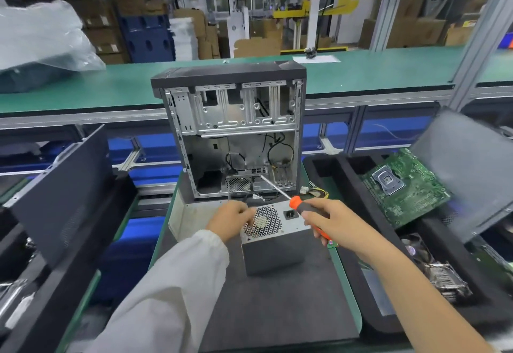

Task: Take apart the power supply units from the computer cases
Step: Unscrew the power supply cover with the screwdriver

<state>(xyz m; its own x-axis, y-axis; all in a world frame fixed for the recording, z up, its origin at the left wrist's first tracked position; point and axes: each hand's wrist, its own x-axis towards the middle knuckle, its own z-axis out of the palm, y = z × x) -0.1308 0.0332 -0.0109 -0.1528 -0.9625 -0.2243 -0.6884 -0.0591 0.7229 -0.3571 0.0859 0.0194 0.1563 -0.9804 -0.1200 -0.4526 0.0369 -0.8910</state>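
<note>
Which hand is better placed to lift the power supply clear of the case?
Left, probably: the left hand already rests on the power supply, while the right hand grips the screwdriver.

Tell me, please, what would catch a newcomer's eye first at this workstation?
First, the orange-handled screwdriver gripped in the right hand, its shaft pointing into the open computer case standing mid-bench. Just in front, the left hand rests on the power supply unit, which sits outside the case on the dark mat. To the right, a green motherboard leans in a black foam tray.
</note>
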